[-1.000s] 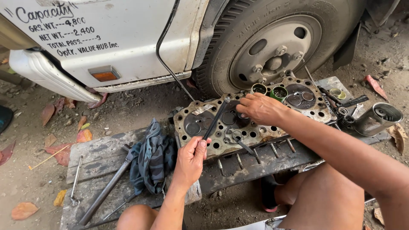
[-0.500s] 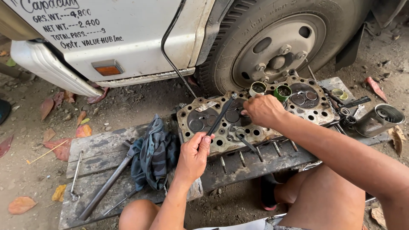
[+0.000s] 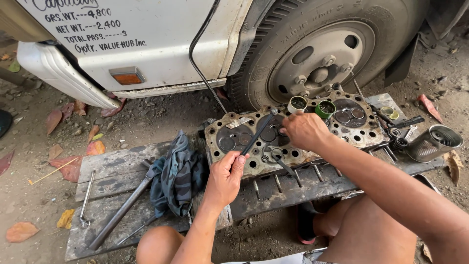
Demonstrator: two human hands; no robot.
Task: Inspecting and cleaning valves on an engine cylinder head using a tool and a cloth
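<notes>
Gripping a dark rod (image 3: 258, 134) in our left hand (image 3: 225, 177), right hand (image 3: 305, 129) pinching its tip mid-frame; cylinder head (image 3: 293, 129) work looks midway.

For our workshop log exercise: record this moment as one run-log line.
left hand: grips dark rod | right hand: on cylinder head | nearby: rag

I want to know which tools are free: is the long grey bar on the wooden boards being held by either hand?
No: the long grey bar lies untouched, while the left hand grips a dark rod and the right hand rests on the cylinder head.
</notes>
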